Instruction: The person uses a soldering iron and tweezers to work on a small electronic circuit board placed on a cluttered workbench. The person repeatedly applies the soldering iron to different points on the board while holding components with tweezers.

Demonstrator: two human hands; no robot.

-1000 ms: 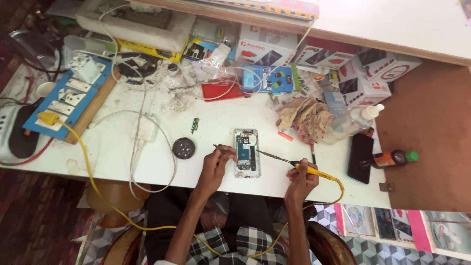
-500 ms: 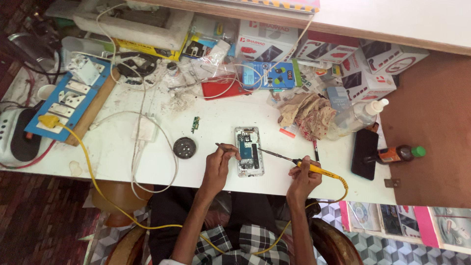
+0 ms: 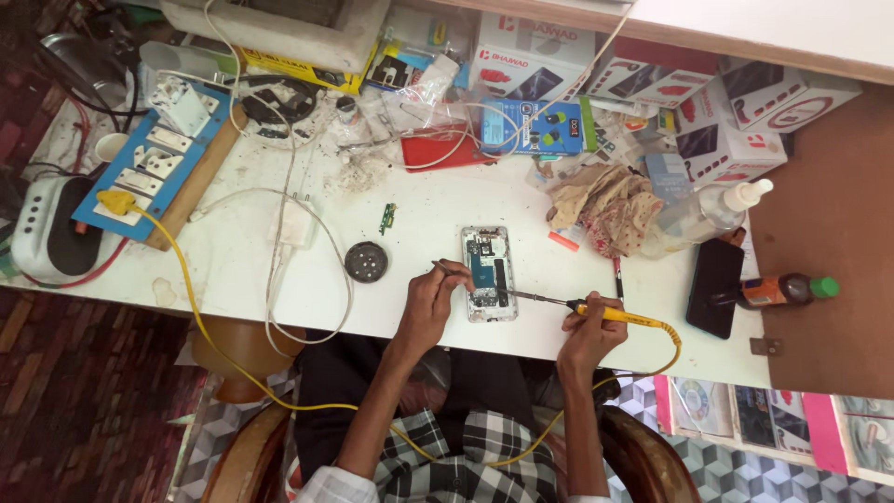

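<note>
Right hand (image 3: 589,337) is gripping the yellow-handled soldering iron (image 3: 610,315), its tip touching the opened white phone (image 3: 488,273); left hand (image 3: 430,303) is pinching thin metal tweezers (image 3: 445,270). Best bracing both wrists, dabbing briefly.

By the right hand (image 3: 589,337), a glossy yellow plastic soldering iron (image 3: 596,313); beyond the left hand (image 3: 430,303), crumpled cloth rag (image 3: 605,205), matt white tabletop (image 3: 428,200).

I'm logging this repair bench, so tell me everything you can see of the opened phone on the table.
The opened phone lies flat on the white table, long side running away from the person, near the front edge. Its back is off: a pale frame surrounds a blue part and dark components. The left hand rests at its left edge holding a thin tool to it. The soldering iron in the right hand reaches its lower right part with its tip.
</note>
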